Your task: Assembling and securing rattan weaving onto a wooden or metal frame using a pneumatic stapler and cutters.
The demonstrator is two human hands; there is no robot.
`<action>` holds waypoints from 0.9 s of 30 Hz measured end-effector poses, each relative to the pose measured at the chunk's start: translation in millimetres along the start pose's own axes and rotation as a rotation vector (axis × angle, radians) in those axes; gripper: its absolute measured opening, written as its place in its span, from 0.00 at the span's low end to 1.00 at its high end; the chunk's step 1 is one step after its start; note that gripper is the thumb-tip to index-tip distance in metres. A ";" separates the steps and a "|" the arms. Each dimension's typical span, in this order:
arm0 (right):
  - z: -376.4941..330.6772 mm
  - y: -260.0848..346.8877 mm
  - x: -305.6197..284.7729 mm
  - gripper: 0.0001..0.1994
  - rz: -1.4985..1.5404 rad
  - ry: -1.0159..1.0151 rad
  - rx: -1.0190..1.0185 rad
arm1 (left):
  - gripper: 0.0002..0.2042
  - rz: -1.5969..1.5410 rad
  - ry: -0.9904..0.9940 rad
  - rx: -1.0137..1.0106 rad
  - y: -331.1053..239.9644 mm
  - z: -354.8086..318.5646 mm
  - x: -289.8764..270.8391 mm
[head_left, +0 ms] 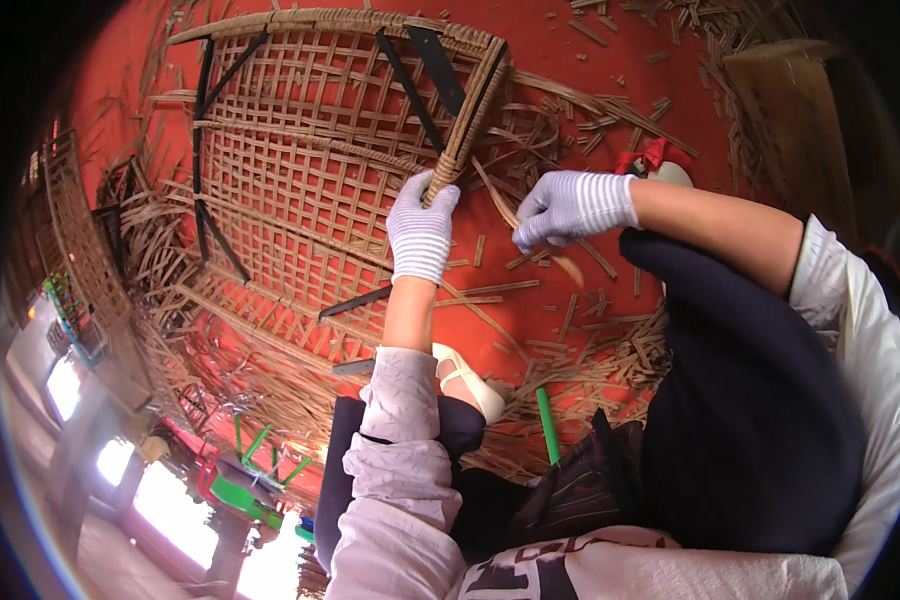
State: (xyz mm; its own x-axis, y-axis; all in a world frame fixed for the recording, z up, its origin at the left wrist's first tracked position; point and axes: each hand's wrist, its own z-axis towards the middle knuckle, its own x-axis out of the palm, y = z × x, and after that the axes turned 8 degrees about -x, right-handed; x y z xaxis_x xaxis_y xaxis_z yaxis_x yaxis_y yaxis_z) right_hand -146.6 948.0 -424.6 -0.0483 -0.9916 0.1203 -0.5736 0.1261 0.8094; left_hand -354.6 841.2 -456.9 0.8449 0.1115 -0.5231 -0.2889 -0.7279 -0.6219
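A large woven cane panel (300, 170) with an open lattice and a braided rim lies on the red floor. My left hand (422, 228), in a white striped glove, grips the panel's braided rim at its near right corner. My right hand (572, 207), gloved the same way, pinches a thin cane strip (500, 205) that runs from the rim toward me. Black bars (425, 85) cross the panel near its top right.
Cut cane scraps (570, 330) litter the red floor (560, 60) all around. A wooden block (790, 100) stands at the top right. A green stick (547, 425) lies by my knees. More woven panels (75, 240) lean at the left.
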 end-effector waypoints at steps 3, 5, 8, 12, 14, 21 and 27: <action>-4.6 13.3 -3.0 0.17 0.303 -0.137 -0.064 | 0.23 0.453 -0.263 0.280 10.0 -11.7 10.0; -6.5 23.7 -7.1 0.19 0.209 -0.211 -0.152 | 0.24 0.535 -0.335 0.418 -9.1 -26.9 22.1; 9.8 33.7 -4.0 0.22 -0.094 -0.217 -0.368 | 0.18 0.481 -0.422 0.610 -29.6 -31.2 17.1; 7.1 29.4 -14.3 0.25 0.324 -0.397 -0.268 | 0.09 -0.387 -0.335 0.256 -26.5 -7.3 28.9; 12.9 -5.9 -39.5 0.24 0.105 -0.552 -0.138 | 0.08 -0.490 -0.240 0.083 -23.2 11.4 27.9; 65.1 -76.3 -52.1 0.27 0.301 -0.625 -0.071 | 0.15 -0.117 -0.296 0.082 -24.9 21.3 34.3; 60.8 -100.4 -64.7 0.24 0.366 -0.346 0.044 | 0.17 -0.376 -0.116 -0.276 -50.0 19.4 42.8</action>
State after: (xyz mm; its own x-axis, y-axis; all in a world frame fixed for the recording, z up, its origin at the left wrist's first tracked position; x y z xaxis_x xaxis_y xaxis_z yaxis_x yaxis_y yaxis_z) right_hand -135.7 997.6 -548.6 -0.5168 -0.8354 0.1875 -0.5023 0.4732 0.7237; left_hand -312.8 895.5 -459.5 0.8078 0.4646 -0.3628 0.1705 -0.7733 -0.6107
